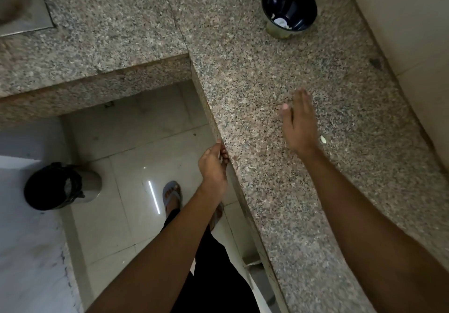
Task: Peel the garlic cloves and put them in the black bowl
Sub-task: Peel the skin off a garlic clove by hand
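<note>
Granite counter (255, 74): your right hand (300, 123), fingers spread flat, hovers well short of the black bowl (289, 6), which holds pale peeled cloves (281, 22); left hand (213, 164) cupped at the edge.

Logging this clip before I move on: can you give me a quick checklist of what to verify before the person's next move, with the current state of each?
1. Black bowl upright on the granite counter: ok.
2. Peeled pieces in the bowl: ok, something white lies at its bottom; how many, cannot tell.
3. Right hand free: ok, open and flat over the counter, holding nothing visible.
4. Left hand free: cannot tell, fingers curled at the counter's edge, palm hidden.
5. Garlic left to peel: cannot tell, only one small white piece lies beside the right hand.
6. Lined bin available for skins: ok, on the floor.
</note>
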